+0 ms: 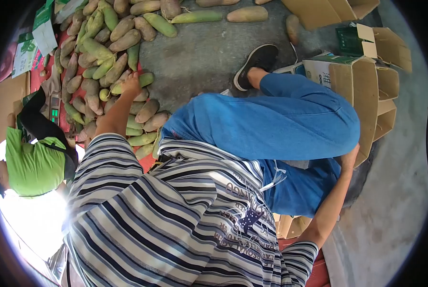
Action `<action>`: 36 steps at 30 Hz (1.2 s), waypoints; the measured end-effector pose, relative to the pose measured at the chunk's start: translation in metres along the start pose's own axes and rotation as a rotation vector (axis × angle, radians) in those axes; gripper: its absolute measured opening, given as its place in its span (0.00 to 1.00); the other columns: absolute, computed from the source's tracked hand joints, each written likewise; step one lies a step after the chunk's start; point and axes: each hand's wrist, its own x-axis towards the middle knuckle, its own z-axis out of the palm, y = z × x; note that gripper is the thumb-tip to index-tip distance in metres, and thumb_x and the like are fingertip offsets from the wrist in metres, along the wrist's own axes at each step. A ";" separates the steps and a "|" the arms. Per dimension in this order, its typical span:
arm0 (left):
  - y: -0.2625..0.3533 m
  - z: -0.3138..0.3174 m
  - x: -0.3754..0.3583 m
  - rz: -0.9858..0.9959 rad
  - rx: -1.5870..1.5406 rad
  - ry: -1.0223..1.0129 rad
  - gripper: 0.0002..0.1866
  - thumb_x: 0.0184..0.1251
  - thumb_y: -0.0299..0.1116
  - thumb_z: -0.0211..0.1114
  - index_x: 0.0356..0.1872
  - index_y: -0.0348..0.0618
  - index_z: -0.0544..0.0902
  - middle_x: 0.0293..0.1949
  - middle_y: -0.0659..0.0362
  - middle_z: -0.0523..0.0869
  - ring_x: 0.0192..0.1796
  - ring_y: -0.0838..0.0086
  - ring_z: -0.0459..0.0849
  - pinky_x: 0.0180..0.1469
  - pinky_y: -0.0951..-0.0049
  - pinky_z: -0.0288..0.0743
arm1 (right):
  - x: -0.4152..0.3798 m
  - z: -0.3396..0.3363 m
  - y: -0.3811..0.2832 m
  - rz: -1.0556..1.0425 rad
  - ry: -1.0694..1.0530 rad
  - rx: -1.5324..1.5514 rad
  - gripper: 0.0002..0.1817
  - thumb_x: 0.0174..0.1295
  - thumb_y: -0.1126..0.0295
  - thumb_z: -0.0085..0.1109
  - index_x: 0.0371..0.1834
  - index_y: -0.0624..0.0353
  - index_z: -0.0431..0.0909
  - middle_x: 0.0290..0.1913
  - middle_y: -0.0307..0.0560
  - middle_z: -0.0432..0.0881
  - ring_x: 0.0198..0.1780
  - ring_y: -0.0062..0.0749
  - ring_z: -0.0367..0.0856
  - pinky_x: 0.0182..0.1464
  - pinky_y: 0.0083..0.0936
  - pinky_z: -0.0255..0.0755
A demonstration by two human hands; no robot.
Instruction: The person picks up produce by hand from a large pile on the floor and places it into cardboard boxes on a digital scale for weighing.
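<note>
My left hand [131, 84] reaches out to the pile at the upper left. Its fingers are closed around a green radish [147, 79], which shows on both sides of the hand. Beneath and around it lie many more long radishes [126, 40], some green, others brownish as if coated with soil. My right hand [350, 156] is at my bent knee, beside an open cardboard box [367, 103]. Its fingers are mostly hidden behind the knee, so their grip does not show.
A few radishes [247, 14] lie apart on the dark floor [190, 57]. Open cartons [319, 12] stand at the upper right. On the left, a person in a green shirt [34, 165] is near a scale with a lit green display [54, 115]. Green-and-white boxes [43, 28] edge the pile.
</note>
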 end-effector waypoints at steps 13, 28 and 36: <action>0.010 -0.004 -0.009 -0.114 -0.005 0.084 0.35 0.45 0.40 0.73 0.57 0.47 0.67 0.59 0.48 0.70 0.61 0.56 0.70 0.57 0.56 0.69 | 0.003 -0.016 -0.025 -0.223 0.046 -0.089 0.13 0.53 0.73 0.58 0.43 0.63 0.76 0.39 0.60 0.79 0.42 0.55 0.79 0.44 0.36 0.72; 0.300 -0.260 -0.139 1.179 -1.231 0.512 0.35 0.49 0.30 0.72 0.58 0.31 0.65 0.53 0.47 0.76 0.53 0.66 0.78 0.59 0.69 0.69 | -0.001 -0.016 -0.034 -0.283 0.011 -0.176 0.11 0.60 0.67 0.56 0.40 0.61 0.70 0.35 0.57 0.78 0.42 0.54 0.77 0.42 0.43 0.71; 0.461 -0.373 -0.265 1.916 -1.012 0.956 0.36 0.46 0.35 0.72 0.58 0.37 0.68 0.56 0.43 0.72 0.57 0.54 0.73 0.61 0.65 0.65 | 0.004 -0.014 -0.037 -0.239 -0.052 -0.185 0.14 0.60 0.64 0.55 0.45 0.60 0.73 0.41 0.58 0.80 0.46 0.53 0.77 0.45 0.42 0.71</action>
